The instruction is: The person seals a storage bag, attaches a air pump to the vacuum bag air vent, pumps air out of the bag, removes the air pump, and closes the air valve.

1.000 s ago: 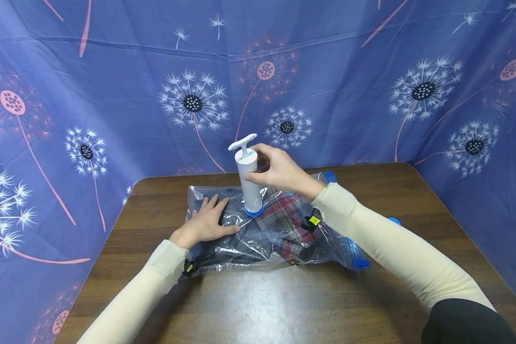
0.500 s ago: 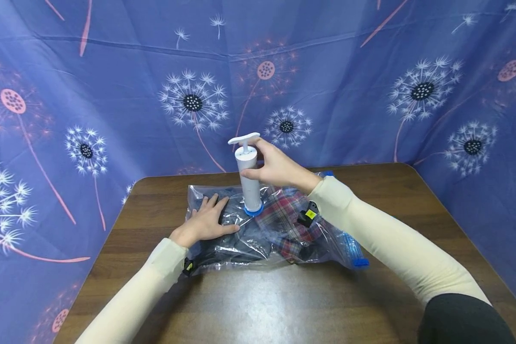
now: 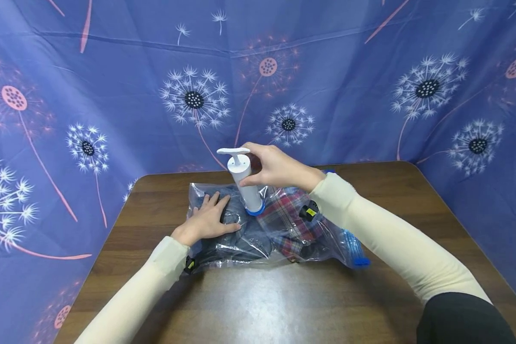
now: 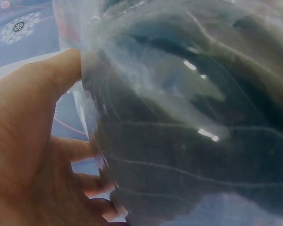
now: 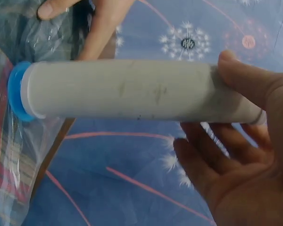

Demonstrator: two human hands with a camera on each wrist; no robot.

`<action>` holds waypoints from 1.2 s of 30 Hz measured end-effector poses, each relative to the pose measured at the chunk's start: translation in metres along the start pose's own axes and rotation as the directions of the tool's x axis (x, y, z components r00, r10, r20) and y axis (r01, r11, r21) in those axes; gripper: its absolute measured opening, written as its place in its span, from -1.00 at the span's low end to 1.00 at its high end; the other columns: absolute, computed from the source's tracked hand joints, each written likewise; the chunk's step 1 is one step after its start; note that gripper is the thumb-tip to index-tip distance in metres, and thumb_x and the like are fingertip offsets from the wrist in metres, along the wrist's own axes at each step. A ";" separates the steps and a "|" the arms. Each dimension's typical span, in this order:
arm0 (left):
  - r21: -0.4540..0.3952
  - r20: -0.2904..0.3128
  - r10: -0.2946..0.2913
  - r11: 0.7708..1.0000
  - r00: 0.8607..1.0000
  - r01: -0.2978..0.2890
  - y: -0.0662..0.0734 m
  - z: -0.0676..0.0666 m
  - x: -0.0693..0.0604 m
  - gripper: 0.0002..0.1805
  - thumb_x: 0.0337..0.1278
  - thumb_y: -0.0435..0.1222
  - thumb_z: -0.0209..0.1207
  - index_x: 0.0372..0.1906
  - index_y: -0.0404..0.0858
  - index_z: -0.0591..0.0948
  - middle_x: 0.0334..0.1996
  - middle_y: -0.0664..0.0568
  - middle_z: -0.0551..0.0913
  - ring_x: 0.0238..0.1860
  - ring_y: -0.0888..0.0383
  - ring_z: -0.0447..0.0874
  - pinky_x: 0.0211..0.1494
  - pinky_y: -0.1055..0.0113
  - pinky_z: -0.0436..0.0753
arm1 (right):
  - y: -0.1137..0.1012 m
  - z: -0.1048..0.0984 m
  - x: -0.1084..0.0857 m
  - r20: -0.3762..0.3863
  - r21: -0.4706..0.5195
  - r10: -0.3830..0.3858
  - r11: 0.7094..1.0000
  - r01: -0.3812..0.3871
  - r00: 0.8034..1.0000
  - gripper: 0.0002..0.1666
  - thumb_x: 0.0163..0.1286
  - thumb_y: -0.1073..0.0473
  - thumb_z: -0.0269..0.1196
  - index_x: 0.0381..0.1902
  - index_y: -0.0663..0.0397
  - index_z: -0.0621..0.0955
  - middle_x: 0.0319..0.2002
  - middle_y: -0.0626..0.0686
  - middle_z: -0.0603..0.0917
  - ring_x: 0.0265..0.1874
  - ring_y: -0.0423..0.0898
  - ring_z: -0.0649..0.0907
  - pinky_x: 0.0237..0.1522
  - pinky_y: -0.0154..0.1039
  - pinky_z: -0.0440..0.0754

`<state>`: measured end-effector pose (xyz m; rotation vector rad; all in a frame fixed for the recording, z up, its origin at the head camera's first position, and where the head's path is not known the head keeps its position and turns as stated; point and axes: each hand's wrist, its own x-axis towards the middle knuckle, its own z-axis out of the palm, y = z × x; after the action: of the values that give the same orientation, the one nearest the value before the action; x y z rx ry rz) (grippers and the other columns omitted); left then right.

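Observation:
A clear plastic bag [image 3: 241, 246] with dark and plaid clothes inside lies on the table. A white hand pump [image 3: 249, 193] stands on it, its blue base on the bag and its body leaning left at the top. The right hand [image 3: 275, 167] grips the upper part of the pump, thumb in front and fingers behind, just below the T-shaped handle [image 3: 233, 151]. The left hand [image 3: 206, 221] rests with fingers spread on the bag, left of the pump. In the right wrist view the thumb and fingers lie on either side of the pump [image 5: 122, 89].
The wooden table [image 3: 258, 306] reaches back to a blue curtain [image 3: 344, 95] with dandelion prints. At the bag's right end is a blue zip strip [image 3: 356, 251]. Black wrist cameras sit at both cuffs, the right one [image 3: 308, 211] low over the bag.
The pump's top has tilted to the left and slightly down, and the right hand has shifted its hold nearer the handle. The left hand has stayed on the bag.

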<state>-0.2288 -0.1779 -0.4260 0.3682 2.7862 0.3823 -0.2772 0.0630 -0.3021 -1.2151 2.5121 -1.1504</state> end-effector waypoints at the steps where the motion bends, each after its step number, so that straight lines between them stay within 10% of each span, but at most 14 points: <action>1: 0.003 0.000 0.002 1.000 1.000 -0.002 0.000 0.000 0.000 0.15 0.15 0.37 0.21 0.67 -0.15 0.08 0.64 -0.36 -0.05 0.60 -0.49 -0.17 0.39 -0.63 0.11 | -0.002 0.002 0.000 -0.015 -0.020 -0.008 1.000 0.008 1.000 -0.21 0.22 0.12 0.56 0.33 0.14 0.47 0.08 0.08 0.69 0.02 -0.05 0.73 0.03 -0.19 0.74; 13: -0.002 -0.001 0.004 1.000 1.000 -0.004 0.001 -0.001 -0.001 0.15 0.15 0.36 0.23 0.67 -0.14 0.09 0.64 -0.36 -0.06 0.60 -0.49 -0.17 0.39 -0.62 0.11 | -0.001 0.001 -0.007 0.141 0.044 0.065 0.996 -0.072 0.988 -0.25 0.46 0.29 0.30 0.50 0.24 0.26 0.28 0.21 0.53 0.28 0.11 0.61 0.30 -0.03 0.62; 23: 0.009 0.006 0.001 1.000 1.000 -0.001 0.002 -0.002 -0.001 0.14 0.17 0.36 0.21 0.67 -0.15 0.08 0.64 -0.36 -0.06 0.60 -0.48 -0.17 0.39 -0.62 0.11 | 0.004 0.009 -0.004 -0.037 -0.099 -0.026 0.995 0.022 0.999 -0.26 0.37 -0.03 0.42 0.39 0.12 0.46 0.21 0.10 0.59 0.15 -0.03 0.62 0.16 -0.04 0.66; 36: -0.015 0.023 -0.014 1.000 1.000 0.014 0.000 -0.002 -0.001 0.14 0.16 0.39 0.19 0.67 -0.11 0.07 0.66 -0.31 -0.09 0.62 -0.44 -0.19 0.44 -0.60 0.05 | 0.013 -0.004 0.008 -0.180 -0.009 0.217 0.975 -0.222 0.959 -0.33 0.53 0.15 0.19 0.47 0.21 0.27 0.21 0.23 0.59 0.13 0.09 0.65 0.17 0.03 0.65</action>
<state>-0.2288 -0.1784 -0.4235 0.3474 2.7603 0.3930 -0.2922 0.0648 -0.3059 -0.8433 2.7176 -1.2179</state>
